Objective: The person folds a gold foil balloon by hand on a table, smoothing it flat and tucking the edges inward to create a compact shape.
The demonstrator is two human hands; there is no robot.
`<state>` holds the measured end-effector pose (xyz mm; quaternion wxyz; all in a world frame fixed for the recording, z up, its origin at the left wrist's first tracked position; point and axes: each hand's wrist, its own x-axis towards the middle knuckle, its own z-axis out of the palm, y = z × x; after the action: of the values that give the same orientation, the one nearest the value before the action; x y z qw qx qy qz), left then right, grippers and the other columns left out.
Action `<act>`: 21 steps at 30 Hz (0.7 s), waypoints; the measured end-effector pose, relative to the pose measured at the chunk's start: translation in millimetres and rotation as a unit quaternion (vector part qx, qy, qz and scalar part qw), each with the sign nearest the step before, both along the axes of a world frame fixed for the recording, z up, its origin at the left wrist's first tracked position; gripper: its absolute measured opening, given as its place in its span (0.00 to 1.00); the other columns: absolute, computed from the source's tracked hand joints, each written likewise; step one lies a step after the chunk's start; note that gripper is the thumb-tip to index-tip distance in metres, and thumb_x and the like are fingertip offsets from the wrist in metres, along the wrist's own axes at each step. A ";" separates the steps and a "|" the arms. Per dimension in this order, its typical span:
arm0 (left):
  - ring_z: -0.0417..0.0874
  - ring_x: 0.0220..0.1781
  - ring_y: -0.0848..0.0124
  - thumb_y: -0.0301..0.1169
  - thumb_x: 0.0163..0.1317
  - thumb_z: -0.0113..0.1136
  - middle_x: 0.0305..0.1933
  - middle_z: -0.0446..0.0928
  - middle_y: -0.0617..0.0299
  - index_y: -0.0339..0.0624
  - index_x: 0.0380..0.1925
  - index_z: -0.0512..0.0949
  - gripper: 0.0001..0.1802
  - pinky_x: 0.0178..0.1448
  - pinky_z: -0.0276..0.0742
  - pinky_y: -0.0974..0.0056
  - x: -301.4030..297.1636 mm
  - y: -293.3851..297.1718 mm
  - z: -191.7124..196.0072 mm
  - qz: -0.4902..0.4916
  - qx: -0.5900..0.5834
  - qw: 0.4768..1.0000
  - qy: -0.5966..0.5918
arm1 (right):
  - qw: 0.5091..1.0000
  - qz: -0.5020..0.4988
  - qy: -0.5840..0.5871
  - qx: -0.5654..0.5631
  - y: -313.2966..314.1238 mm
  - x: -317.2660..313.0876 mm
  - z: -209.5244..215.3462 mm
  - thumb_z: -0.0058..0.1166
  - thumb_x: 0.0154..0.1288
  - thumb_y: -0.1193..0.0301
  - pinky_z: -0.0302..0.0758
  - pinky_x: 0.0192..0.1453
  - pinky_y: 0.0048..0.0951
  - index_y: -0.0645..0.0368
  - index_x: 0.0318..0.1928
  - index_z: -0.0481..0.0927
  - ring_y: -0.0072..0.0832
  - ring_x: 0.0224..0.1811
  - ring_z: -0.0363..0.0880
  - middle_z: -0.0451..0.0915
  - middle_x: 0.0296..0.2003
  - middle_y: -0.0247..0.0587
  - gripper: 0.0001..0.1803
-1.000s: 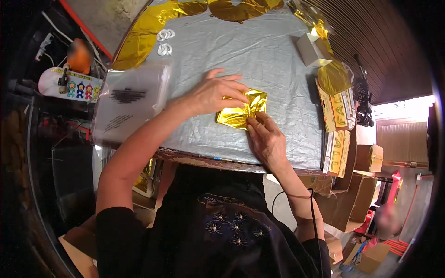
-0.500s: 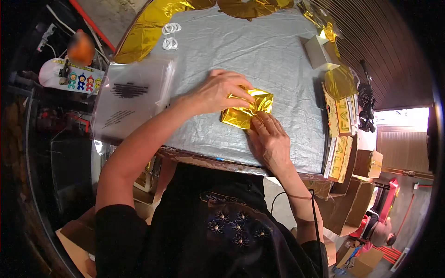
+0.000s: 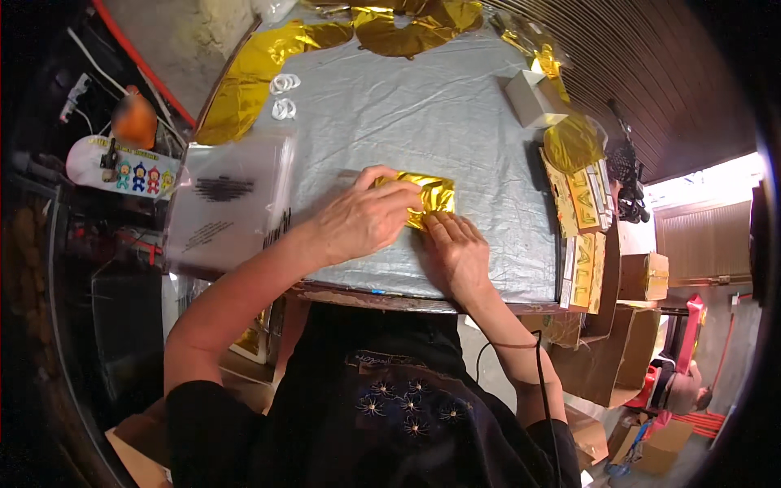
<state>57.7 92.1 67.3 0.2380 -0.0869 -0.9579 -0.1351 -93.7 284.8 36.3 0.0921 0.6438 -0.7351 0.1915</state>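
A folded square of shiny gold foil [image 3: 439, 193] lies on the grey sheet covering the table in front of me. My left hand [image 3: 370, 218] is closed on the left side of the foil, its fingers bent over that edge. Fingers pressed together, my right hand [image 3: 459, 248] holds the foil at its near edge; the thumb is hidden. Left of my hands is a stack of clear plastic bags [image 3: 220, 199] with dark print. Flat gold foil pieces [image 3: 244, 89] lie along the table's far left edge, and another gold foil piece [image 3: 411, 32] lies at the far edge.
Two small groups of white rings [image 3: 284, 96] sit at the far left. On the right are an open white box [image 3: 533, 99], a round gold piece [image 3: 574, 145] and yellow printed packs [image 3: 582, 211]. Cardboard boxes [image 3: 606, 354] stand beside the table; a person [image 3: 679, 389] is visible at lower right.
My left hand has moved left and nearer, from above the foil to its left side, its fingers curling more. My right fingers stay at the near edge. The whole view has shifted slightly.
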 end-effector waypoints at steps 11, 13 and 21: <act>0.75 0.67 0.75 0.48 0.74 0.69 0.68 0.76 0.63 0.36 0.77 0.65 0.41 0.71 0.71 0.65 16.7 -17.9 -26.0 -0.092 0.799 0.585 -0.106 | 0.659 -0.045 -0.750 0.001 18.4 -19.4 73.2 0.65 0.77 0.69 0.79 0.38 0.22 0.69 0.48 0.89 0.17 0.32 0.83 0.91 0.38 0.36 0.13; 0.77 0.65 0.75 0.45 0.75 0.68 0.66 0.78 0.63 0.36 0.73 0.70 0.35 0.70 0.73 0.65 2.2 5.1 -4.4 -0.102 0.790 0.593 -0.116 | 0.662 -0.062 -0.747 0.009 25.4 -24.4 60.8 0.65 0.77 0.69 0.79 0.40 0.22 0.69 0.49 0.89 0.17 0.33 0.83 0.91 0.39 0.37 0.13; 0.85 0.60 0.70 0.29 0.79 0.62 0.62 0.85 0.58 0.33 0.62 0.80 0.17 0.67 0.79 0.60 -2.9 40.0 -2.3 -0.026 0.796 0.599 -0.081 | 0.775 -0.072 -0.619 -0.106 24.8 -7.8 62.4 0.64 0.78 0.69 0.81 0.46 0.22 0.73 0.51 0.88 0.15 0.39 0.83 0.90 0.40 0.36 0.15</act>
<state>54.8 132.1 65.0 0.1311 0.1233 -0.4831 -0.8568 -101.6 309.6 98.6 -0.3013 0.3181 -0.6526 0.6182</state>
